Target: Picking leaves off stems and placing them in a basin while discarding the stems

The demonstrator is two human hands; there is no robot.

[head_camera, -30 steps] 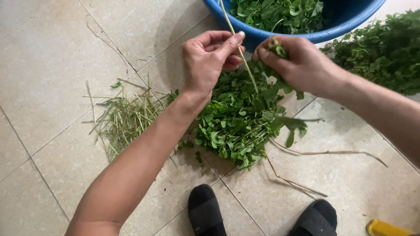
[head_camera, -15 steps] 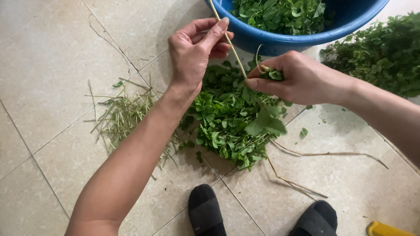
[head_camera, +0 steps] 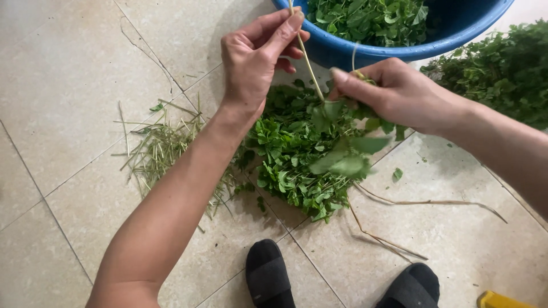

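My left hand [head_camera: 257, 57] pinches the upper end of a thin pale green stem [head_camera: 307, 63] between thumb and forefinger. My right hand [head_camera: 394, 91] is closed around the same stem lower down, with stripped leaves bunched under its fingers. Loose green leaves [head_camera: 348, 162] hang and fall just below that hand. Under both hands lies a pile of picked leaves [head_camera: 288, 154] on the tiled floor. A blue plastic basin [head_camera: 399, 54] holding more leaves sits just beyond my hands.
A heap of bare stalks [head_camera: 162, 148] lies on the tiles to the left. A bundle of unpicked leafy stems [head_camera: 502, 74] rests at the right. A few long dry stalks [head_camera: 422, 202] cross the floor. Two black-socked feet [head_camera: 271, 276] and a yellow object [head_camera: 502, 299] are below.
My right hand has slid down the stem away from the left hand, stripping leaves that now drop onto the pile. Both hands shifted slightly toward the left.
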